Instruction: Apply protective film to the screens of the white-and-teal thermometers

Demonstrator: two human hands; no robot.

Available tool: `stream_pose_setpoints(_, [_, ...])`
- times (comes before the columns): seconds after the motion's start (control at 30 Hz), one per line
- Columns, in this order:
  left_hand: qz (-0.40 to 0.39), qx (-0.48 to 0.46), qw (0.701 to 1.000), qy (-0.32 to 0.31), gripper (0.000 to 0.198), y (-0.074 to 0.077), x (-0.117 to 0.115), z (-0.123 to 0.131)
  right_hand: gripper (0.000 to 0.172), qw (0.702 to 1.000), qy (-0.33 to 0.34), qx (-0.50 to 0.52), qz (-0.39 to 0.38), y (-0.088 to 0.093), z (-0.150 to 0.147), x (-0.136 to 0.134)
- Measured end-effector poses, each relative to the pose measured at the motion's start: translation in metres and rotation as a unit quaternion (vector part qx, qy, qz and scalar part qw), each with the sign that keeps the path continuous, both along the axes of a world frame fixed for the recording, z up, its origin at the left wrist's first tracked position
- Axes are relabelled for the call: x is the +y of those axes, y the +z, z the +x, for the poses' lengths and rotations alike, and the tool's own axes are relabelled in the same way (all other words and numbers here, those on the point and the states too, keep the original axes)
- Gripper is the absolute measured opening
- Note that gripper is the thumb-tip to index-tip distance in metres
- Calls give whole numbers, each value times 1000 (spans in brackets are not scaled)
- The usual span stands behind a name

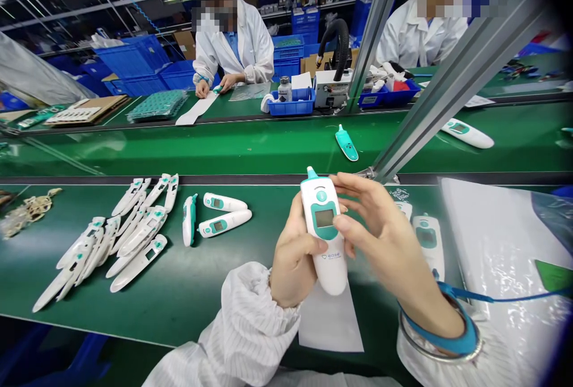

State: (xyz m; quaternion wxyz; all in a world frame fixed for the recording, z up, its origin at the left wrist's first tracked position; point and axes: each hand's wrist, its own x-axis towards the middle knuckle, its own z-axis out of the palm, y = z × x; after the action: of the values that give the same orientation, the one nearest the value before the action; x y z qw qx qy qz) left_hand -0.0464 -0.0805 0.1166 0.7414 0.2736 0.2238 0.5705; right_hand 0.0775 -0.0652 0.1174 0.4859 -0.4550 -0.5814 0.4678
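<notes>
1. The left hand (293, 249) is low in front of the person, its wrist going into a white striped sleeve (242, 321). Its fingers (308, 246) curl around the lower body of a white-and-teal ear thermometer (323, 226) and are clamped on it, hiding part of one side.
2. The thermometer stands nearly upright in that grip, tilted slightly, with its teal tip pointing away from the person and its dark display facing up toward the camera. It is held above a white paper sheet (329, 321) on the green surface (192, 291) and does not touch either one. The small logo near the bottom is too small to read.
3. The right hand (380, 232) reaches in from the right, palm turned inward, a blue wrist strap (452, 333) around the wrist. Its fingers (351, 226) are slightly spread and touch the thermometer's right edge, but they are blurred – whether they grip or only rest there, I cannot tell.
4. Left of the hands lies a loose pile of white thermometer housings (107, 237), overlapping so that single pieces are hard to count. Beside it are three more thermometers (221, 214), lying apart from the pile.
5. Just right of the hands, a thermometer (427, 237) lies partly behind the right hand, with a glossy plastic sheet (501, 255) beyond it. A small tangled item (400, 194) is too obscured to identify.
6. Across the line, a co-worker (233, 46) works with both hands at a separate section.
</notes>
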Motion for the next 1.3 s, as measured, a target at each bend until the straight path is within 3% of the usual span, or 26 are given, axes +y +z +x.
stream_pose_setpoints(0.1, [26, 15, 999, 20, 61, -6, 0, -1, 25, 999, -37, 0, 11, -4, 7, -2])
stream_pose_setpoints(0.27, [72, 72, 994, 50, 65, -15, -2, 0, 9, 999, 1, 35, -15, -8, 11, -1])
stream_pose_setpoints(0.7, [100, 121, 986, 51, 61, -13, -8, 0, 10, 993, 38, 92, -68, 0, 9, 0])
stream_pose_setpoints(1.0, [104, 123, 986, 41, 62, -16, -7, 1, 11, 997, 23, 48, -48, 3, 6, 1])
stream_pose_setpoints(1.13, [56, 117, 991, 45, 62, -16, -8, 0, 9, 998, -21, -35, 52, 3, 4, -2])
stream_pose_setpoints(1.23, [13, 115, 993, 39, 63, -13, -7, -2, 11, 975, -69, -117, 179, 4, 1, -6])
stream_pose_setpoints(1.3, [3, 109, 993, 35, 63, -11, -6, -2, 12, 968, -63, -136, 199, 4, -1, -8])
